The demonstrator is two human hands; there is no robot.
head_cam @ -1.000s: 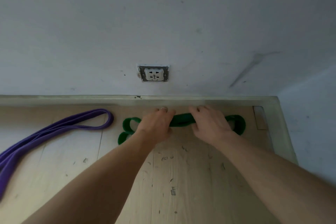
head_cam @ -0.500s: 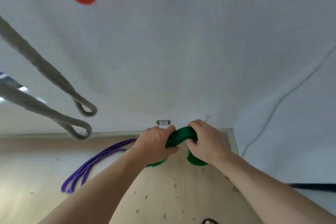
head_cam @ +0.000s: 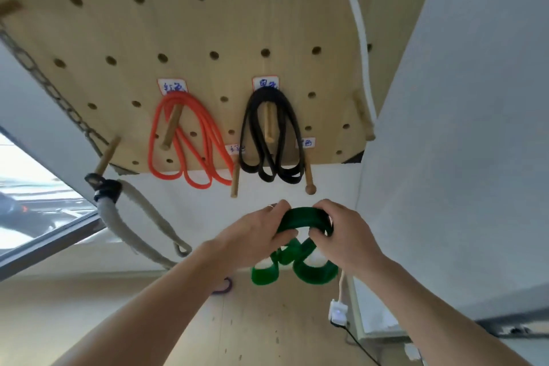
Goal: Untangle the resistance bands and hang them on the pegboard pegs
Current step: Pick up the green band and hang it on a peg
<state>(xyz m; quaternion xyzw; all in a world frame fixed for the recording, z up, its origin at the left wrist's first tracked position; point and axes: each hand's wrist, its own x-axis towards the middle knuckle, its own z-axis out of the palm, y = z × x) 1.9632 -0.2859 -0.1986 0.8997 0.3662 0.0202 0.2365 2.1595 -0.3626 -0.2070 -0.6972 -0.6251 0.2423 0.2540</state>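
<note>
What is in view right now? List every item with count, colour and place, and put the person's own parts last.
pegboard: one, pale wood with rows of holes, on the wall above the hands.
orange band: one, orange, looped over a peg on the board's left side.
black band: one, black, looped over a peg to the right of the orange one.
bare pegs: at least two, wooden, along the board's lower edge.
green band: one, dark green, tangled, held below the board.
purple band: one, purple, on the floor, mostly hidden.
grey rope loops: grey, hanging at left.
white cord: one, white, at the board's right edge.
left hand: grips the green band.
right hand: grips the green band.
</note>
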